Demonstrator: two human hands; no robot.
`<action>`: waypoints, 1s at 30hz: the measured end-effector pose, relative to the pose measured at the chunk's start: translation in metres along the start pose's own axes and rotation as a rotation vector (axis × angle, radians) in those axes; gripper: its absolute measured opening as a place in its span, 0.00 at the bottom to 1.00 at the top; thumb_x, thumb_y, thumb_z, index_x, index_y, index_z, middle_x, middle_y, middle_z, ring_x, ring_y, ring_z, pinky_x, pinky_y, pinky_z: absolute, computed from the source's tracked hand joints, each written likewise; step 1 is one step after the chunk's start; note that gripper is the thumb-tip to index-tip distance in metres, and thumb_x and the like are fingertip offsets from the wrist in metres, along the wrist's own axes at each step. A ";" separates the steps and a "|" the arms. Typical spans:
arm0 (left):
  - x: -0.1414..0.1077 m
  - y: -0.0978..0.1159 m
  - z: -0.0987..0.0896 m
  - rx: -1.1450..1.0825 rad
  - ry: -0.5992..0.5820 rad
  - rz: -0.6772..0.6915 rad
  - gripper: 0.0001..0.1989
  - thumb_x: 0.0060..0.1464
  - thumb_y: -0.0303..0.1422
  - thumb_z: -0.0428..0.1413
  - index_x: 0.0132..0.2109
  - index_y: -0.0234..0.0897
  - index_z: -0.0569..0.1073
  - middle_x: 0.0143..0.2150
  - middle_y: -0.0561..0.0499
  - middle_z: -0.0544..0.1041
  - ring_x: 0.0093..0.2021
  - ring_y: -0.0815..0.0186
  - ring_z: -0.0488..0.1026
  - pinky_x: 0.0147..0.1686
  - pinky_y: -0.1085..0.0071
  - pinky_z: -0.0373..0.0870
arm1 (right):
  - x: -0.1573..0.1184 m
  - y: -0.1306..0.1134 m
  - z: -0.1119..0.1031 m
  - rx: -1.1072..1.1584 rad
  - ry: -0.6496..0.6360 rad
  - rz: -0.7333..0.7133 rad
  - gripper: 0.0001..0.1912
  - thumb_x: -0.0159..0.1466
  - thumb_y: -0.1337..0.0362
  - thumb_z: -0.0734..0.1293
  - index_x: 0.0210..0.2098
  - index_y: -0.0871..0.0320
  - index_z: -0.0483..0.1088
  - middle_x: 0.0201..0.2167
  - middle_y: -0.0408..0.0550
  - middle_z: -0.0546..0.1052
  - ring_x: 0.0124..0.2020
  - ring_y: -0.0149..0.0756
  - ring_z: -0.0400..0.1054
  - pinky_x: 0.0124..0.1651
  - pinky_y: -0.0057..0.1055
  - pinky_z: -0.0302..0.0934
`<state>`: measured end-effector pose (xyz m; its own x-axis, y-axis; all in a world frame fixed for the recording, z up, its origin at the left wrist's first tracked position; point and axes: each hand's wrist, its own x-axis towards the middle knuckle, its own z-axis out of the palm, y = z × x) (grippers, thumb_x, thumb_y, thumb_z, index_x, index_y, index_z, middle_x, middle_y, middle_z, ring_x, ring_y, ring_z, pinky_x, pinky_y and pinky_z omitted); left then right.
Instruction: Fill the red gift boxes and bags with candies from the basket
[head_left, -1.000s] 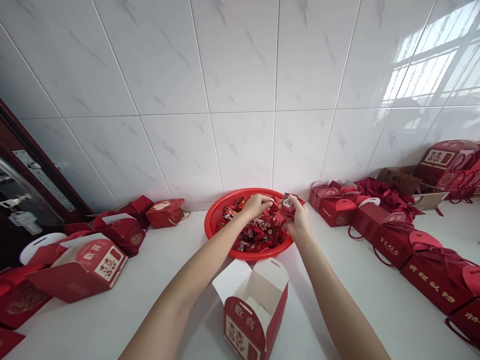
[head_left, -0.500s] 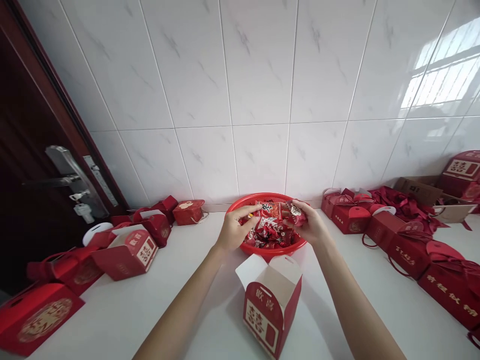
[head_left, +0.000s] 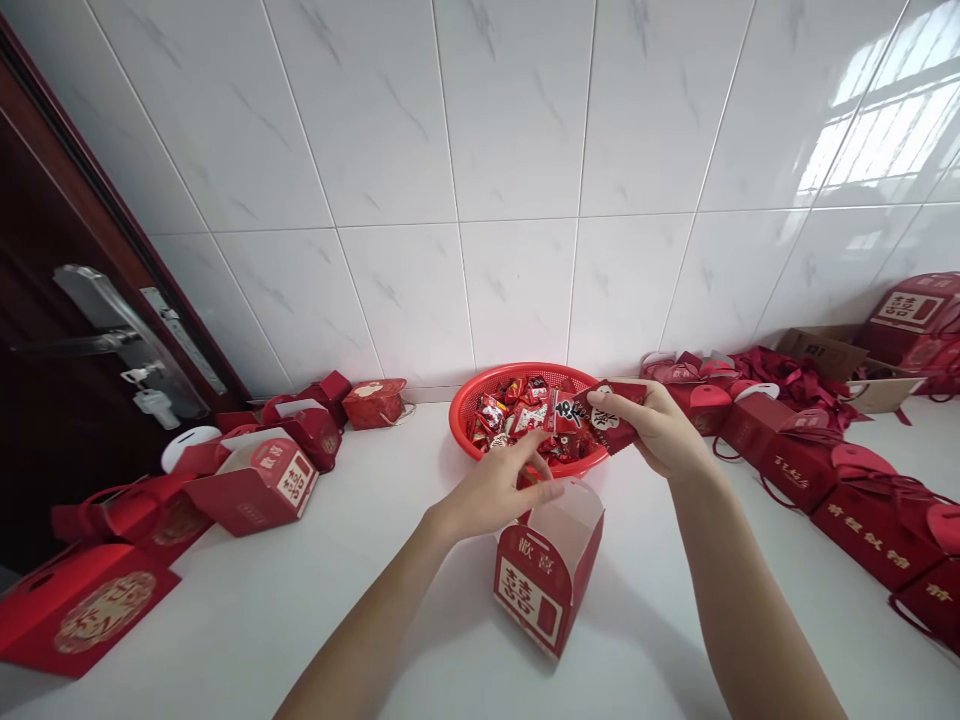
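My right hand (head_left: 660, 425) pinches a dark red snack packet (head_left: 611, 418) with a pale round print, above the right rim of the red plastic basket (head_left: 469, 375). A brighter red packet (head_left: 566, 412) with a dark character lies against its left end; I cannot tell whether the hand holds that too. Several wrapped sweets (head_left: 517, 395) fill the basket. Over the left side of an open red gift box (head_left: 529, 595), my left hand (head_left: 499, 490) has thumb and forefinger apart. It partly hides the box's opening and left flap.
Red gift boxes (head_left: 255, 485) cluster at the left near the door handle (head_left: 112, 342). A row of tied red boxes (head_left: 862, 525) runs along the right. Behind them are red ribbons (head_left: 799, 380) and a cardboard carton (head_left: 885, 392). A tiled wall (head_left: 517, 290) stands behind the basket.
My left hand has come from the basket toward me, to the gift box. My right hand has shifted right, with the dark red packet now showing more fully. The view has tilted slightly down.
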<state>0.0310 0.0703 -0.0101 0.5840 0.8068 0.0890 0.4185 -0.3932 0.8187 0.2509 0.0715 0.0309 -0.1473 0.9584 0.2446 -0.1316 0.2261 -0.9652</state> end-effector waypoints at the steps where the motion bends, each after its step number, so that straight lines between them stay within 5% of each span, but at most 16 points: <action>1: -0.002 0.001 -0.002 0.046 -0.066 -0.005 0.35 0.58 0.45 0.60 0.69 0.44 0.61 0.47 0.48 0.79 0.38 0.62 0.78 0.35 0.68 0.75 | -0.001 -0.002 -0.001 -0.021 -0.008 -0.001 0.18 0.52 0.51 0.78 0.32 0.60 0.79 0.25 0.47 0.78 0.27 0.35 0.72 0.30 0.30 0.67; 3: -0.006 0.004 -0.007 0.125 -0.124 -0.010 0.29 0.57 0.44 0.60 0.64 0.43 0.69 0.50 0.47 0.79 0.40 0.60 0.78 0.41 0.65 0.74 | -0.004 -0.003 -0.001 -0.076 -0.026 -0.014 0.18 0.53 0.51 0.77 0.32 0.60 0.79 0.27 0.47 0.78 0.29 0.35 0.72 0.32 0.30 0.67; 6: -0.011 0.007 -0.018 0.141 -0.037 0.000 0.24 0.56 0.43 0.61 0.58 0.41 0.75 0.50 0.46 0.80 0.45 0.57 0.77 0.46 0.62 0.73 | -0.005 -0.003 0.000 -0.168 -0.068 -0.029 0.18 0.56 0.50 0.76 0.32 0.60 0.79 0.28 0.48 0.79 0.30 0.36 0.72 0.31 0.30 0.66; 11: -0.011 0.009 -0.023 -0.315 0.045 0.022 0.35 0.51 0.42 0.66 0.64 0.40 0.69 0.51 0.43 0.79 0.50 0.54 0.77 0.49 0.60 0.74 | -0.006 -0.001 0.007 -0.231 -0.234 -0.029 0.16 0.60 0.52 0.73 0.35 0.60 0.80 0.31 0.49 0.80 0.34 0.38 0.73 0.38 0.32 0.68; 14: -0.008 0.010 -0.017 -0.447 0.053 0.010 0.30 0.53 0.41 0.65 0.61 0.41 0.71 0.47 0.45 0.81 0.45 0.57 0.79 0.46 0.61 0.75 | -0.007 -0.001 0.013 -0.288 -0.279 -0.050 0.16 0.62 0.51 0.72 0.36 0.59 0.80 0.30 0.48 0.79 0.33 0.37 0.72 0.37 0.32 0.67; 20: -0.005 0.009 -0.029 -0.479 0.469 0.046 0.14 0.46 0.37 0.66 0.40 0.36 0.79 0.34 0.50 0.80 0.36 0.61 0.77 0.39 0.66 0.74 | -0.008 0.005 0.023 -0.401 -0.160 -0.108 0.15 0.61 0.53 0.71 0.27 0.58 0.75 0.25 0.43 0.72 0.27 0.31 0.63 0.30 0.29 0.58; 23: -0.007 0.009 -0.043 -0.471 0.659 0.057 0.13 0.42 0.37 0.66 0.36 0.35 0.78 0.31 0.52 0.78 0.33 0.66 0.73 0.35 0.70 0.71 | -0.009 0.010 0.029 -0.469 -0.248 -0.057 0.18 0.61 0.56 0.70 0.20 0.58 0.67 0.19 0.40 0.65 0.24 0.28 0.57 0.26 0.28 0.51; 27: -0.009 0.011 -0.049 -0.460 0.663 0.050 0.17 0.41 0.39 0.67 0.38 0.34 0.78 0.32 0.52 0.78 0.33 0.67 0.71 0.35 0.70 0.69 | -0.013 0.014 0.040 -0.590 -0.512 0.061 0.13 0.59 0.57 0.72 0.23 0.58 0.71 0.22 0.41 0.71 0.25 0.30 0.62 0.26 0.27 0.53; 30: -0.011 0.014 -0.047 -0.427 0.622 0.052 0.17 0.42 0.40 0.66 0.39 0.35 0.78 0.33 0.52 0.77 0.33 0.66 0.71 0.36 0.69 0.70 | -0.016 0.015 0.047 -0.576 -0.508 0.099 0.15 0.60 0.54 0.71 0.25 0.57 0.69 0.22 0.41 0.71 0.22 0.29 0.64 0.23 0.26 0.55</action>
<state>-0.0023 0.0770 0.0267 0.0419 0.9418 0.3335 0.0212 -0.3346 0.9421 0.2052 0.0511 0.0164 -0.5816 0.8128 0.0330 0.4155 0.3317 -0.8469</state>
